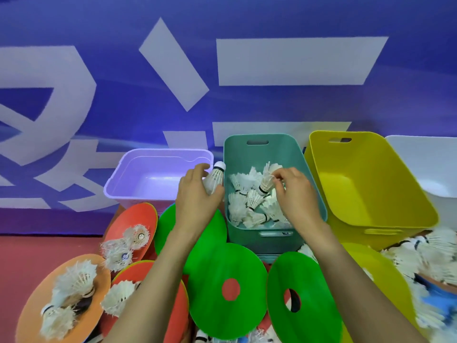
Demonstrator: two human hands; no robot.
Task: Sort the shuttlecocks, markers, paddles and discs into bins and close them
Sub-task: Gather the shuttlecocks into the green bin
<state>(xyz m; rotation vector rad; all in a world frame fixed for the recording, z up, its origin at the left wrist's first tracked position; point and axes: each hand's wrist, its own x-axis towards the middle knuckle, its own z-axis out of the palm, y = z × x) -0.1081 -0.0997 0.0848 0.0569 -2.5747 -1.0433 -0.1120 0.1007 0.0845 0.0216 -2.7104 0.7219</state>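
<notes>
Bins run lilac (158,154), teal (262,142), yellow (346,137) — discs green (222,268), red-orange (138,216) — shuttlecocks (249,201) white.

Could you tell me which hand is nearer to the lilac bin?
Left. The left hand, holding a shuttlecock, is right beside the lilac bin; the right hand reaches over the teal bin, farther away.
</notes>
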